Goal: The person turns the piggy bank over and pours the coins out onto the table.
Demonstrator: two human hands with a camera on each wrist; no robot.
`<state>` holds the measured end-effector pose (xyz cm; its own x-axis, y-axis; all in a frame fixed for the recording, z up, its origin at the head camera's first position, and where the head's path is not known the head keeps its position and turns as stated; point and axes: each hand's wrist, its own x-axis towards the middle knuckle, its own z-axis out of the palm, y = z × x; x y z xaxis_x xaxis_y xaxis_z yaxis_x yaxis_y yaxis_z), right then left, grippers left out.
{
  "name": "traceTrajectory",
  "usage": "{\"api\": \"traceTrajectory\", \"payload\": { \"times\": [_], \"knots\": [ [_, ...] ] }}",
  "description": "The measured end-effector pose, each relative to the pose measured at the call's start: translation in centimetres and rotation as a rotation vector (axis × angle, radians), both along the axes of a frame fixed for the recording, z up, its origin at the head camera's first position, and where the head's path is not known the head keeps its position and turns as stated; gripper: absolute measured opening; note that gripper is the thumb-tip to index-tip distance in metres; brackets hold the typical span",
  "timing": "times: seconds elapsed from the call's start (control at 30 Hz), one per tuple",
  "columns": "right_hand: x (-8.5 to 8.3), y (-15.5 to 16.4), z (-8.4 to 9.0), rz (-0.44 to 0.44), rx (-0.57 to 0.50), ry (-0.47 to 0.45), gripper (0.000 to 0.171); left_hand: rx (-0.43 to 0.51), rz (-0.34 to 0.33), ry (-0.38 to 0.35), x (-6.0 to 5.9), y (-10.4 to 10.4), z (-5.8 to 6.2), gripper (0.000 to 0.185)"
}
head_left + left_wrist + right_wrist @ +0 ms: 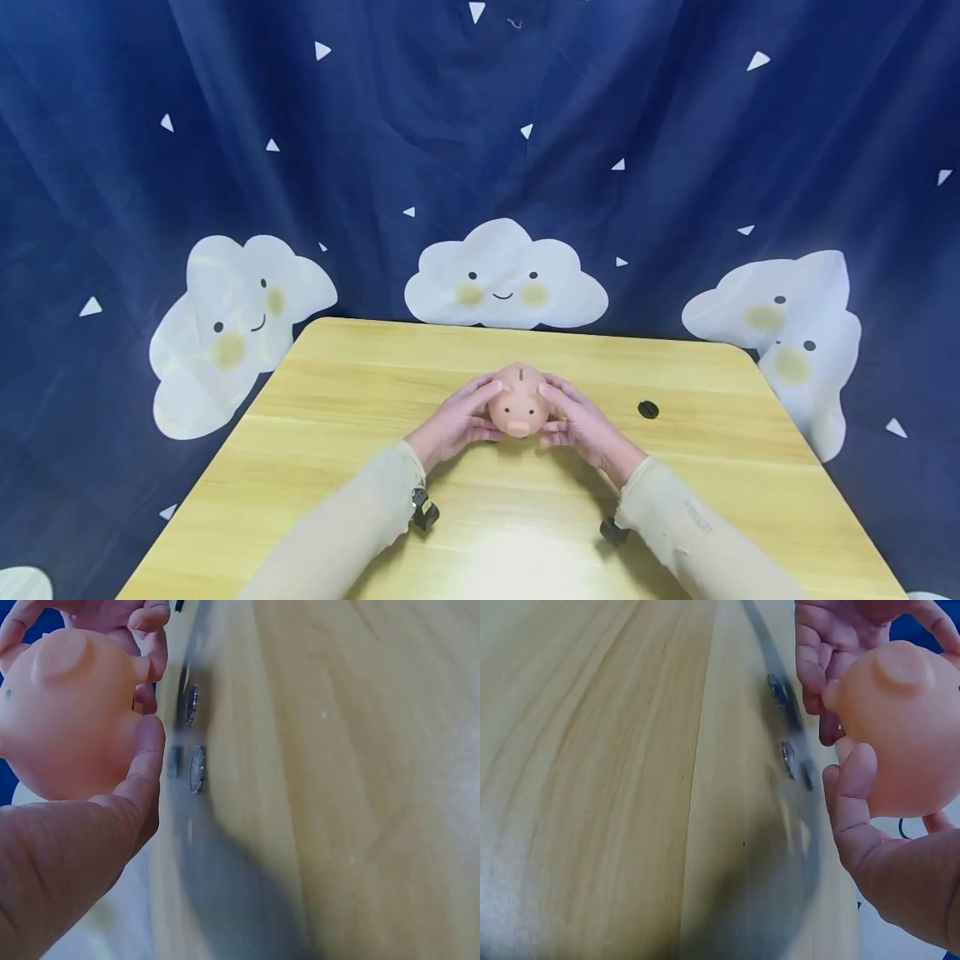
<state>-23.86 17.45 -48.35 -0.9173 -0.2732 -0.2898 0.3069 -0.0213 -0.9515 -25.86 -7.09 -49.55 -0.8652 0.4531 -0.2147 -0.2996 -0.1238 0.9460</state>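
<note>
A pink piggy bank (518, 408) is held between both hands over the wooden table, its snout toward me and the coin slot on top. My left hand (459, 421) grips its left side, thumb near the ear and fingers curled under the body. On the other side my right hand (582, 423) grips it the same way. Both wrist views show the bank raised above the tabletop. Below it lie several coins (197, 769), which also appear as coins (789, 760) in the right wrist view; in the head view the bank and hands mostly hide them.
A small round black plug (648, 409) lies on the wooden table (720, 517), right of the right hand. Behind the table's far edge hangs a dark blue curtain (450, 100) with white clouds and triangles. Black wrist cameras hang under both sleeves.
</note>
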Motion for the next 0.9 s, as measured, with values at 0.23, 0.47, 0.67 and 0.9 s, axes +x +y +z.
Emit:
{"api": "traceTrajectory", "payload": {
  "times": [0.23, 0.47, 0.67, 0.9],
  "knots": [
    [-0.17, -0.05, 0.00, 0.010, -0.005, 0.008, 0.077, -0.004, -0.008, -0.011, 0.07, -0.20, 0.41, 0.079],
    [-0.31, -0.28, -0.14, 0.010, -0.001, -0.025, 0.078, -0.003, -0.002, -0.040, -0.02, -0.37, 0.06, 0.077],
    [-0.34, -0.31, -0.08, 0.025, 0.006, -0.026, 0.081, -0.013, 0.002, -0.055, 0.00, -0.55, -0.03, 0.079],
    [-0.30, -0.50, 0.02, 0.014, 0.000, -0.038, 0.078, -0.050, 0.006, -0.067, 0.23, -0.79, 0.16, 0.080]
  ]
}}
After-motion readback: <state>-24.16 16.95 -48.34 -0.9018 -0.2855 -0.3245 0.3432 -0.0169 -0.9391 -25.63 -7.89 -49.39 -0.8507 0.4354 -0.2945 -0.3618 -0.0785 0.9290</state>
